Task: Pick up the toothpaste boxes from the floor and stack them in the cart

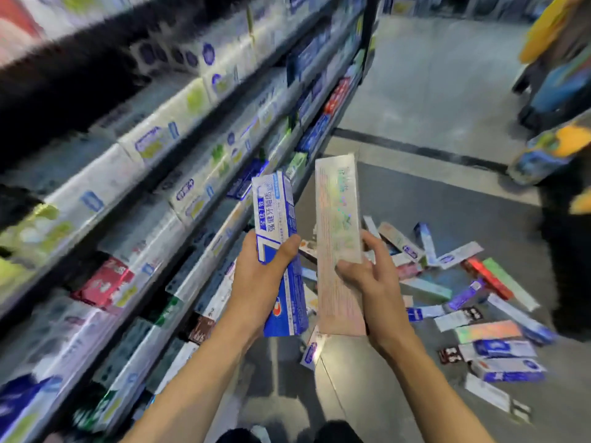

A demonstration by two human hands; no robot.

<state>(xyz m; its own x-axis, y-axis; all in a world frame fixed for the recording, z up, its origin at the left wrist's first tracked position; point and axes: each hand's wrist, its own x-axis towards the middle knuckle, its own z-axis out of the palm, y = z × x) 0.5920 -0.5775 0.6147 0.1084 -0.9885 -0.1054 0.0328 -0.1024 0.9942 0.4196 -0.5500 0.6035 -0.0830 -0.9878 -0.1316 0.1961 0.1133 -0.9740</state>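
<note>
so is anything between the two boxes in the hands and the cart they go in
Cannot tell: no cart shows in this view. The left hand holds a blue box, the right hand a pale pink box, both lifted clear. Shelves run on the left, and more boxes lie on the floor.

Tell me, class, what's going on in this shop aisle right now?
A person stands in a shop aisle holding one toothpaste box in each hand. The left hand grips a blue and white box, and the right hand holds a longer pale pink box. Both are held upright, off the floor. Many more boxes lie scattered on the grey floor to the right. Stocked shelves run along the left. No cart is clearly in view.
</note>
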